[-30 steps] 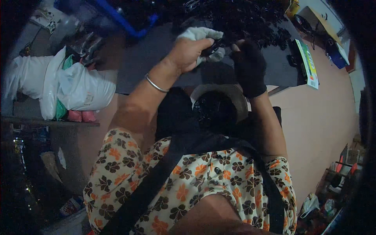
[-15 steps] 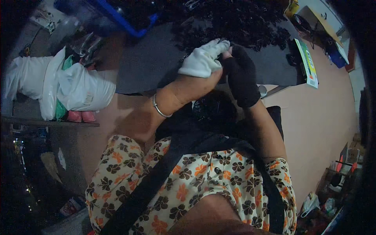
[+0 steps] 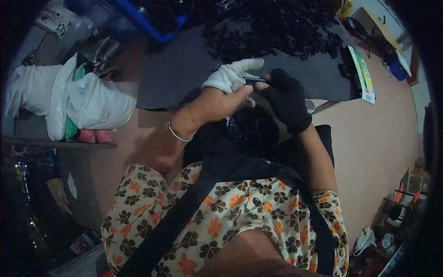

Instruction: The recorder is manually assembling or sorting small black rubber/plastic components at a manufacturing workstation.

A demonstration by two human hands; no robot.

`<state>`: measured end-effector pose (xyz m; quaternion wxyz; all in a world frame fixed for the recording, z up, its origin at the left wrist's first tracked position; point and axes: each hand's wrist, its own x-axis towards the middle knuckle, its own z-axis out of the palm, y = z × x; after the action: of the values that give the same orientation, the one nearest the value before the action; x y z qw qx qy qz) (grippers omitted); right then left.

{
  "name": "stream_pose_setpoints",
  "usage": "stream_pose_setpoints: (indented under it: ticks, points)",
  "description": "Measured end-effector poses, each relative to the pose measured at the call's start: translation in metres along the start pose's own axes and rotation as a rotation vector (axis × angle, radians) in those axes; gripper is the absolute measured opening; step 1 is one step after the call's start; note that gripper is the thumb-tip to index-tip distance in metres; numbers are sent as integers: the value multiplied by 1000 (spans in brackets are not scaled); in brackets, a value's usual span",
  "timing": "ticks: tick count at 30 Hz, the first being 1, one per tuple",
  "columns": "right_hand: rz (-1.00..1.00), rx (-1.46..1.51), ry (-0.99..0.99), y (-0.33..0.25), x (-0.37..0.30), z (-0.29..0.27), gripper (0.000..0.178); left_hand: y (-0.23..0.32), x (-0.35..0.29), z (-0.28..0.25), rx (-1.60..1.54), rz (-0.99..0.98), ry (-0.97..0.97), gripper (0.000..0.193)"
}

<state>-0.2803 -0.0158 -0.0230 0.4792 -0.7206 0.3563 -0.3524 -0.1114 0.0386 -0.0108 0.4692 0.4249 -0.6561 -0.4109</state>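
My left hand (image 3: 228,83), in a white glove that leaves the thumb bare, and my right hand (image 3: 287,94), in a black glove with bare fingertips, meet over the near edge of the dark table. Between them is a small, slim black piece (image 3: 251,81) with a light glint along it. The left thumb presses on one end, while the right fingertips pinch the other. Its exact kind cannot be made out. Beyond the hands, a heap of small black parts (image 3: 272,32) covers the far table. Below them, a dark container (image 3: 253,127) at my lap holds similar shiny black pieces.
A dark grey cloth-like surface (image 3: 170,69) covers the table. Its far left holds a blue crate (image 3: 152,30); a green and white box (image 3: 362,74) stands at its right edge. White sacks (image 3: 99,104) lie on a side shelf at left. A shelf rack (image 3: 397,207) stands right.
Both hands have drawn slightly nearer and lower. My left hand has shifted left and spread its fingers, so the black piece between the hands now shows.
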Motion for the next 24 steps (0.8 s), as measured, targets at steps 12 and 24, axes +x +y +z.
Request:
stream_pose_setpoints:
  ticks: [12, 24]
  points:
    - [-416, -583, 210, 31, 38, -25, 25, -41, 74, -105, 1069, 1, 261, 38]
    - [-624, -978, 208, 7, 63, -4, 33, -78, 118, -110, 1221, -25, 205, 38]
